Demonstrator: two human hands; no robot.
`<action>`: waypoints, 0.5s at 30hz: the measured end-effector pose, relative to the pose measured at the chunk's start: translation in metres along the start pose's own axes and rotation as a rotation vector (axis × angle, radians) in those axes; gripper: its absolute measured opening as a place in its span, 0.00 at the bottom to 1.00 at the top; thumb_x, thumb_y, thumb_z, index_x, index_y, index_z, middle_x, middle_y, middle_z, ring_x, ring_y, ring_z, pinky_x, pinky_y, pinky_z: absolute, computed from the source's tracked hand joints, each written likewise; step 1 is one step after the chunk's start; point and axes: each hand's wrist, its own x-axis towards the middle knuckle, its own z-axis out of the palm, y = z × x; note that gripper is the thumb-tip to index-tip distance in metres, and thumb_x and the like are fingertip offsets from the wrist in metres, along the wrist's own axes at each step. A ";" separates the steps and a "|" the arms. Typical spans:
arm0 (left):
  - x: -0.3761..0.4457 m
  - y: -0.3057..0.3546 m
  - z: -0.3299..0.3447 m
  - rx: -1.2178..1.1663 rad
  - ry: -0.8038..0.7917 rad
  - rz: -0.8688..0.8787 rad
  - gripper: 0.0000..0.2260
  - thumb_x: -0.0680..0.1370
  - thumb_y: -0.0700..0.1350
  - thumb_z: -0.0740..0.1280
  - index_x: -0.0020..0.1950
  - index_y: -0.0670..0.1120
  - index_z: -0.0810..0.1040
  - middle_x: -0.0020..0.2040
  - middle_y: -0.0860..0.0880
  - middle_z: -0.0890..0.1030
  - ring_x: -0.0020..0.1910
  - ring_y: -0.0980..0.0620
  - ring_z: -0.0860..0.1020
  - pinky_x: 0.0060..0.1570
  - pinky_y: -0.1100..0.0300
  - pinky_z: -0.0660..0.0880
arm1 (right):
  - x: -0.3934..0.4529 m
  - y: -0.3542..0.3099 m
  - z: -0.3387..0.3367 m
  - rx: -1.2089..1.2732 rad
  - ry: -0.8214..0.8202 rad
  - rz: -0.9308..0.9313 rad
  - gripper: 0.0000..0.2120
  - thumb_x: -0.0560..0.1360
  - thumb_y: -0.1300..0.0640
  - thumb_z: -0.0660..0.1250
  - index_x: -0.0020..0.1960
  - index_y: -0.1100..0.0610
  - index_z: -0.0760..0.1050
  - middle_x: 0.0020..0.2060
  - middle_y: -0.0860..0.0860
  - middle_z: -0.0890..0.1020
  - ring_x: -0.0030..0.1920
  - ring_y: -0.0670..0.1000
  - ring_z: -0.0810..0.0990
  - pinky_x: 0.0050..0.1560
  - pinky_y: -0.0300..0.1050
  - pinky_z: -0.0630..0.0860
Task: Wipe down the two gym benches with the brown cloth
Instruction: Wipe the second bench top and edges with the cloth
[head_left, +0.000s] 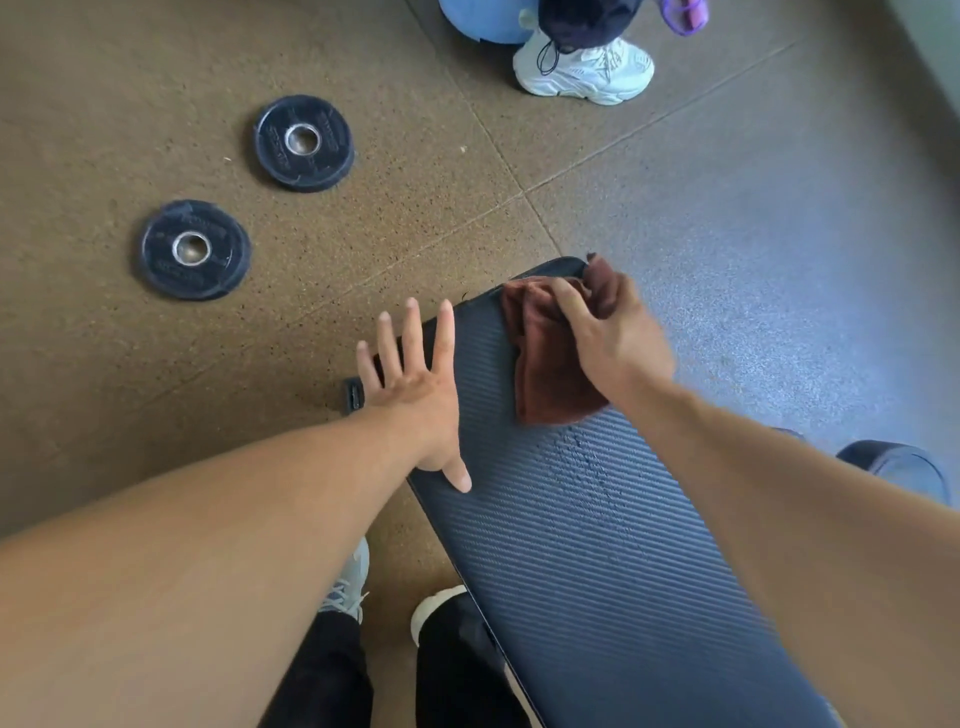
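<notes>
Right hand (615, 340) presses brown cloth (545, 374) at bench (597, 545) far end; left hand (410, 384) spread flat, empty. Advice: pull cloth over droplets (587, 457), even pressure.

Speckled rubber floor tiles (415, 218) are seen throughout, seams crossing at centre; bluish light is cast at right.

Left hand (410, 387): open, fingers spread and straight, palm down, thumb extended toward the body. Right hand (610, 332): palm down, fingers curled in a loose grasp, slightly blurred. Both forearms bare, extended forward, converging.
</notes>
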 end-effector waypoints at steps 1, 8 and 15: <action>0.001 0.002 -0.001 0.004 -0.017 -0.016 0.79 0.55 0.61 0.84 0.66 0.48 0.12 0.70 0.38 0.16 0.73 0.34 0.23 0.74 0.34 0.35 | 0.004 -0.010 0.004 -0.060 0.050 -0.008 0.30 0.73 0.24 0.58 0.59 0.47 0.71 0.59 0.52 0.82 0.60 0.58 0.80 0.60 0.54 0.73; 0.008 0.004 -0.002 0.025 -0.060 -0.047 0.81 0.53 0.61 0.85 0.64 0.48 0.10 0.67 0.38 0.14 0.72 0.33 0.23 0.74 0.33 0.36 | 0.049 -0.076 0.013 -0.357 0.031 -0.334 0.16 0.78 0.37 0.62 0.57 0.47 0.78 0.55 0.53 0.84 0.58 0.60 0.81 0.50 0.51 0.68; 0.001 0.007 -0.007 0.047 -0.100 -0.078 0.79 0.54 0.63 0.84 0.60 0.46 0.10 0.65 0.39 0.12 0.71 0.34 0.21 0.75 0.35 0.36 | -0.025 -0.003 0.036 -0.147 0.006 -0.854 0.16 0.78 0.49 0.67 0.65 0.50 0.79 0.64 0.45 0.82 0.76 0.52 0.70 0.79 0.60 0.57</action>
